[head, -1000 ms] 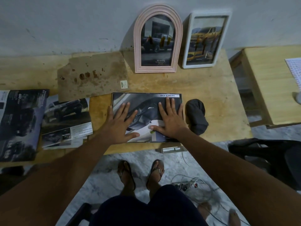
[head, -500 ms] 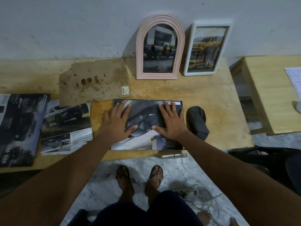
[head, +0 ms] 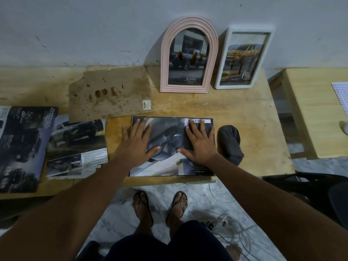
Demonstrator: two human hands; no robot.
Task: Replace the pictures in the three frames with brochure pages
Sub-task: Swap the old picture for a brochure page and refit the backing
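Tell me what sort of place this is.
Probably a room in a home, used as a casual work corner: a plain wooden table set against a scuffed painted wall, loose cables on the marbled floor, and the person standing in flip-flops.

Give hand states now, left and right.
Left hand: open, fingers straight, pressing flat on the page.
Right hand: open, pressing flat on the same page.

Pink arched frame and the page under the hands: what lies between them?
Nothing. In the head view, only bare wooden table separates the pink arched frame from the page.
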